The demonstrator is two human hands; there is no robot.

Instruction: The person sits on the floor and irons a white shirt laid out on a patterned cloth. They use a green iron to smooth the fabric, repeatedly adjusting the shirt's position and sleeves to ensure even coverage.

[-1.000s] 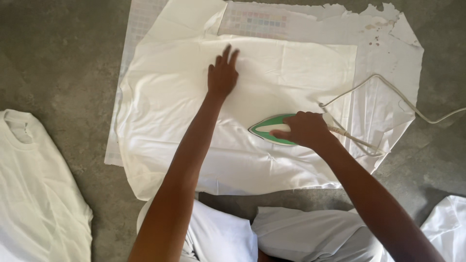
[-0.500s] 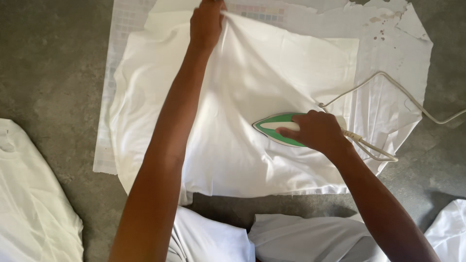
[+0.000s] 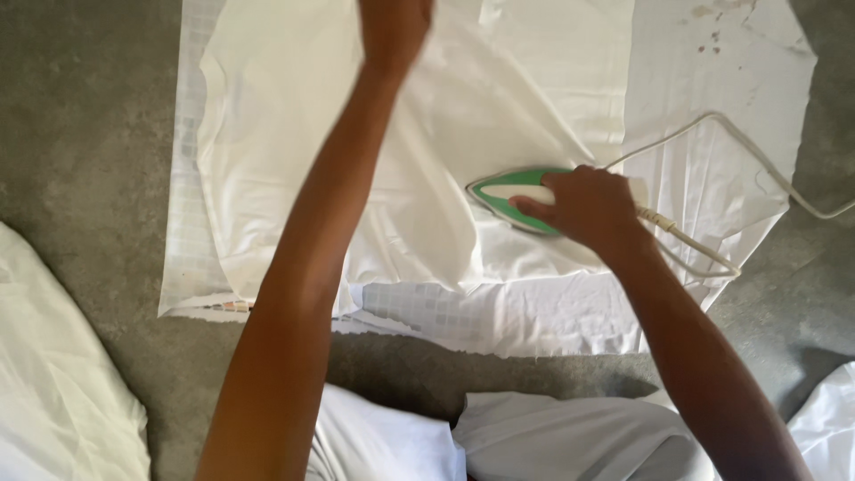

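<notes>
A view straight down from head height onto a rough, mottled grey concrete floor [image 3: 80, 134]. Spread across the upper middle of the frame is a white cloth garment [image 3: 294, 134], thin, smooth and softly creased, with long folds running diagonally toward the centre. It lies on a larger white sheet [image 3: 712, 71] that shows small brown stains at the upper right of the frame. Beneath both, a thin mat [image 3: 191, 223] printed with small pale squares peeks out along the left edge and at the lower centre.

The right hand [image 3: 583, 207], right of centre, is closed around the handle of an electric iron [image 3: 508, 189]. The iron has a pointed, wedge-shaped body in green with a white rim, its tip aimed toward the left, and it sits flat on the white garment. A pale, stiff-looking cord [image 3: 730, 142] leaves the iron's rear, loops across the sheet and runs off the right edge.

The left hand [image 3: 392, 31] reaches to the top centre of the frame and is cut off by the edge; it appears to gather the garment's fabric there, but the fingers cannot be made out.

At the lower left lies a heap of crumpled white fabric [image 3: 53, 374]. Along the bottom edge, the person's pale clothing [image 3: 534, 441] is visible.
</notes>
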